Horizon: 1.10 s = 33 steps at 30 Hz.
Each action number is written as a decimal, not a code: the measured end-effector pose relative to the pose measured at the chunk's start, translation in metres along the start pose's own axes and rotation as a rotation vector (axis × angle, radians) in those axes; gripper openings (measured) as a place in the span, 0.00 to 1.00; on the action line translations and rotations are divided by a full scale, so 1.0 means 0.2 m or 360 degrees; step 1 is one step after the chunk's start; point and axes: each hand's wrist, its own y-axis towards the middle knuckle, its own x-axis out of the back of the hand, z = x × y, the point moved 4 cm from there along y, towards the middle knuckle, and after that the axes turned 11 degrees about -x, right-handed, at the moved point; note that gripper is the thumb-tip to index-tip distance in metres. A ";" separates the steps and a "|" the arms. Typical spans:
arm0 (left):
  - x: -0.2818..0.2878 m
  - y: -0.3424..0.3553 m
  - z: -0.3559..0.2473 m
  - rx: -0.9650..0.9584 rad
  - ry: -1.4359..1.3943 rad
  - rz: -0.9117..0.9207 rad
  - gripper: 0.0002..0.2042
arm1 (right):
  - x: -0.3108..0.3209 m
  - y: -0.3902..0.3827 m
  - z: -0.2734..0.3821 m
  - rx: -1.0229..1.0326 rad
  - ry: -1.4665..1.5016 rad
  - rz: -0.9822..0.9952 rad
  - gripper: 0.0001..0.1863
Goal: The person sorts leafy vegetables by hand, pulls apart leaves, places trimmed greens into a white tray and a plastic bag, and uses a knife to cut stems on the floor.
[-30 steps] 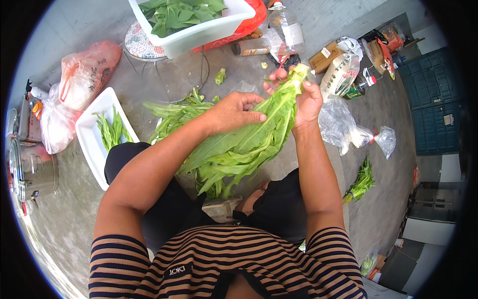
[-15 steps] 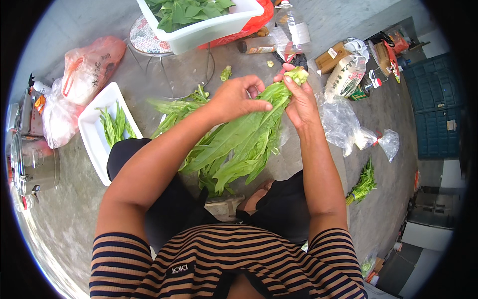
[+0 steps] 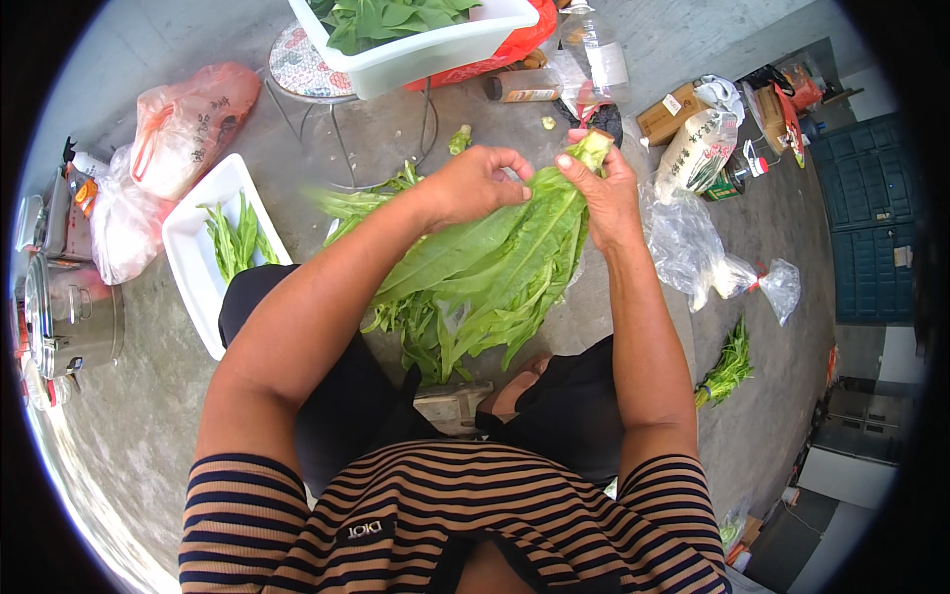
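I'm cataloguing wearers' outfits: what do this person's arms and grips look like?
Short, tan and dark-navy striped fabric sleeves leave the forearms bare, with no watch or bracelet visible. The left grip and right grip wear no gloves.

A long-leaved green vegetable (image 3: pixel 515 252) slants (pale stem end (image 3: pixel 595 147) uppermost), its leaves (image 3: pixel 495 307) drooping loosely toward the lower left.

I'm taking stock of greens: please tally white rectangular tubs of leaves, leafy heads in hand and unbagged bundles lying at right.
White rectangular plastic tubs of green leaves: 2
Long-leaved pale-green head in the right hand: 1
Slim unbagged green leafy bundle at right: 1
Total: 4
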 end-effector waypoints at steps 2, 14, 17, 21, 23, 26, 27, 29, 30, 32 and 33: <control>-0.01 -0.01 0.00 0.0174 -0.0196 0.0014 0.08 | 0.03 0.00 0.00 0.0012 -0.0009 -0.0051 0.20; 0.00 -0.08 0.10 0.0316 -0.0540 0.0277 0.10 | 0.20 0.03 0.02 -0.0036 0.0038 -0.0128 0.20; -0.02 -0.07 0.11 0.0311 -0.0626 0.0155 0.14 | 0.13 0.01 0.00 -0.0023 0.0055 -0.0018 0.20; -0.08 -0.02 0.10 0.0178 -0.0279 -0.0071 0.14 | 0.00 -0.02 -0.06 0.0039 -0.0199 0.0040 0.20; -0.06 -0.01 0.11 0.0029 0.0191 -0.0083 0.13 | -0.02 -0.02 -0.06 0.0073 -0.0302 0.0080 0.21; -0.02 -0.02 0.06 -0.0160 0.0796 -0.0028 0.13 | -0.04 -0.03 -0.06 0.0073 -0.0435 0.0170 0.20; 0.01 -0.02 0.03 -0.0255 0.0935 -0.0016 0.13 | -0.03 -0.02 -0.07 0.0059 -0.0465 0.0242 0.20; 0.10 -0.03 0.04 -0.0275 0.1108 -0.0054 0.14 | 0.01 -0.02 -0.07 -0.0102 -0.0307 0.0361 0.19; 0.17 -0.03 0.07 -0.0204 0.1140 -0.0109 0.14 | 0.04 -0.02 -0.07 -0.0246 -0.0124 0.0409 0.19; 0.25 -0.07 0.13 -0.0133 0.1195 -0.0182 0.14 | 0.08 -0.02 -0.01 -0.0333 0.0229 0.0510 0.20; 0.27 -0.08 0.15 -0.0143 0.1222 -0.0188 0.14 | 0.11 -0.01 0.00 -0.0304 0.0331 0.0540 0.21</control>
